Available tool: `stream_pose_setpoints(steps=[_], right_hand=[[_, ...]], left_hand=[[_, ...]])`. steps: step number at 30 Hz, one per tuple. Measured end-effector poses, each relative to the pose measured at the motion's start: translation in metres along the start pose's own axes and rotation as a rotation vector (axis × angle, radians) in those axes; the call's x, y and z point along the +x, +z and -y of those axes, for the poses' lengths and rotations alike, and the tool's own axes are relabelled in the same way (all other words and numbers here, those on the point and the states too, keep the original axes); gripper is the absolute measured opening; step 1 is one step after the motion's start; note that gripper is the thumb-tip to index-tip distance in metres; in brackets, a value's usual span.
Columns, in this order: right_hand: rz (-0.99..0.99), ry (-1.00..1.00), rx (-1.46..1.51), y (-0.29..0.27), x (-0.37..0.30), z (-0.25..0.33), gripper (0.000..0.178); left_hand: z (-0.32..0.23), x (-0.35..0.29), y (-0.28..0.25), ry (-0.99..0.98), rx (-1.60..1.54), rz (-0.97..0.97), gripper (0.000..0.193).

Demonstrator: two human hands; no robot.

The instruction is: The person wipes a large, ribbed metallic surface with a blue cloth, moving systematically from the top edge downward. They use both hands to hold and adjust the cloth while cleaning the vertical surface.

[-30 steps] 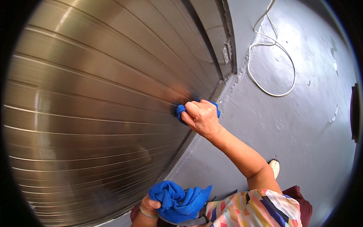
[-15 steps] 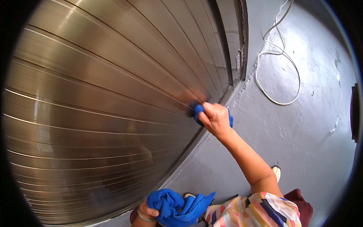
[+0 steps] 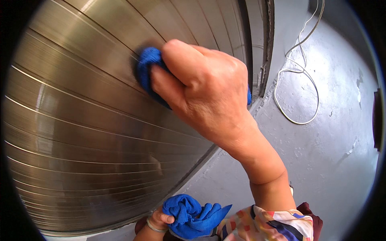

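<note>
My right hand point(image 3: 209, 84) is closed round a bunched blue cloth point(image 3: 149, 66), held up against the brown metal door point(image 3: 92, 104) with its thin grooves. The cloth shows past my thumb and fingers, and a dark reflection lies beside it on the shiny panel. Low down, near my body, my left hand point(image 3: 161, 219) grips a second blue cloth point(image 3: 187, 215), crumpled, with one pointed corner hanging off to the right. Most of the left fingers are hidden under that cloth.
A dark door frame edge point(image 3: 268, 44) runs along the right of the panel. On the grey floor point(image 3: 333, 160) lies a looped white cable point(image 3: 317, 96). A dark object point(image 3: 378, 119) stands at the far right edge.
My right hand has moved up the door with its cloth, from near the bottom edge to much higher and closer to view. My left hand stays low with its cloth.
</note>
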State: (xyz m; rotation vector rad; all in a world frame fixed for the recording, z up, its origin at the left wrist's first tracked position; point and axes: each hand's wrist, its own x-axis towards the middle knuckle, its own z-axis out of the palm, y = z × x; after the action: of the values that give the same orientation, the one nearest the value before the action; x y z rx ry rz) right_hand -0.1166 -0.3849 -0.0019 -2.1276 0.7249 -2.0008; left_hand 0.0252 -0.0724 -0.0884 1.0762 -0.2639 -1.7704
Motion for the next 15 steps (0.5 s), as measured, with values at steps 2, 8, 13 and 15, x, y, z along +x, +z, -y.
stream_pose_setpoints(steps=[2,8,13,15], right_hand=[[0.007,0.008,0.005,0.002,-0.007,-0.004,0.023],[0.224,0.317,-0.058,0.002,-0.185,-0.055,0.020],[0.451,0.526,-0.178,-0.009,-0.270,-0.080,0.025],[0.492,0.465,-0.134,-0.015,-0.244,-0.071,0.025]], left_hand=[[0.002,0.001,0.001,0.043,0.002,-0.026,0.076],[0.004,-0.018,0.012,0.211,-0.057,-0.012,0.078],[0.015,-0.027,0.014,0.103,-0.036,0.070,0.077],[0.011,-0.025,0.015,0.064,-0.008,0.085,0.076]])
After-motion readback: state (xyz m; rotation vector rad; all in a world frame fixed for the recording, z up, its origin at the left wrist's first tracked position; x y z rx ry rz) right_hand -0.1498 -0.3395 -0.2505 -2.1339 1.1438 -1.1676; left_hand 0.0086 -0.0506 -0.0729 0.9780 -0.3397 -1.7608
